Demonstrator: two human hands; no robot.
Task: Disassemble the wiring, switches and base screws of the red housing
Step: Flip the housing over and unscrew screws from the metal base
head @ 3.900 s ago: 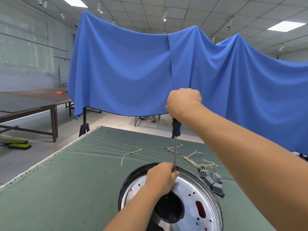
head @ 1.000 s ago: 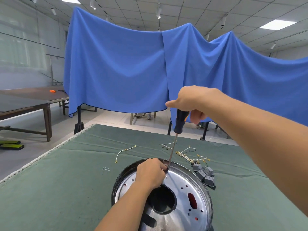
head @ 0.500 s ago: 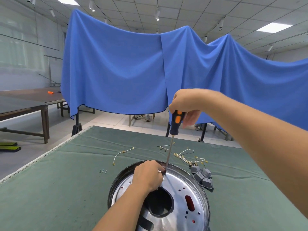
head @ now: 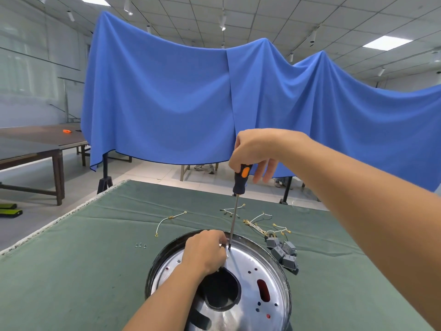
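Note:
The housing (head: 253, 273) stands upside down near the table's front edge, showing a shiny round metal base with a black rim, a dark centre opening and small holes. My right hand (head: 253, 149) holds the top of a black and orange screwdriver (head: 239, 179) with thumb and forefinger; its other fingers hang loose. The shaft stands nearly upright with its tip on the far part of the base. My left hand (head: 206, 254) rests on the base beside the tip, fingers curled around the shaft's foot. The screw under the tip is hidden.
On the green cloth (head: 78, 266) lie three loose screws (head: 140, 245), a white wire (head: 167, 222), a bundle of wires (head: 260, 223) and several grey switches (head: 284, 254) right of the housing. A blue drape (head: 167, 103) hangs behind the table.
My right hand has shifted its hold from a full fist over the handle to a fingertip hold at its top, with the orange mark now showing. The left hand stays by the tip.

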